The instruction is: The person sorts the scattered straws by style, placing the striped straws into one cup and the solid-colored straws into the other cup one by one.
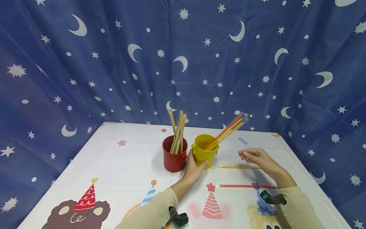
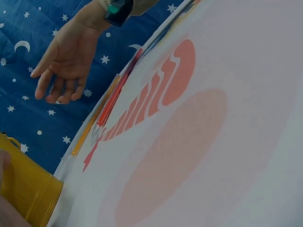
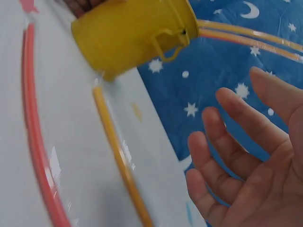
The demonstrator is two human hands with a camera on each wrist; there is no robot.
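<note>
My left hand (image 1: 193,169) grips the lower side of a small yellow bucket (image 1: 206,157), thumb across its front. Wrapped red and yellow straws (image 1: 230,129) lean out of this bucket toward the right. Over the table to its right hovers my right hand (image 1: 264,163), with nothing in it; the right wrist view shows its fingers (image 3: 232,175) spread and loosely bent. Beneath that hand a wrapped yellow straw (image 1: 235,167) lies on the table. Nearer the front lies a wrapped red straw (image 1: 243,186).
A red bucket (image 1: 173,163) holding several paper-wrapped sticks (image 1: 178,135) stands just left of the yellow one. The white tablecloth (image 1: 125,165) carries printed party animals. Behind the table hangs a blue curtain (image 1: 183,79) with moons and stars.
</note>
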